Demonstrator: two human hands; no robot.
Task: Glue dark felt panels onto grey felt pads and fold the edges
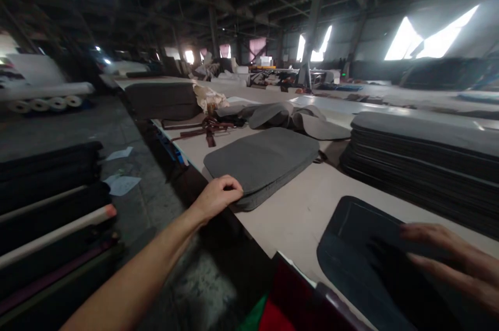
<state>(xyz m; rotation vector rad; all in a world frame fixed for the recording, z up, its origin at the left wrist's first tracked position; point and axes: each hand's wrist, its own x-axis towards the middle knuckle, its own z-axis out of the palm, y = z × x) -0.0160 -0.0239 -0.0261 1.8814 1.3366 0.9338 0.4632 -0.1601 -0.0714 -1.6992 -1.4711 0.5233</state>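
My left hand point(220, 197) is at the near corner of a low stack of grey fabric panels point(265, 157) with rounded corners. Its thumb and forefinger are pinched together at the edge of the upper layers; how many layers are between them I cannot tell. At the lower right, my right hand point(448, 258) hovers with fingers stretched out over a dark rounded panel point(351, 248). A shadow of that hand falls across the panel, which has a faint pale line on it. Part of the right hand is cut off by the frame's edge.
A tall stack of dark panels point(424, 164) stands at the right. Behind the grey stack lie loose grey offcuts point(288, 115), brown strips point(208, 128) and another dark stack point(161, 101). Fabric rolls point(50, 206) lie on the left floor. The pale table's point(268, 235) edge runs diagonally.
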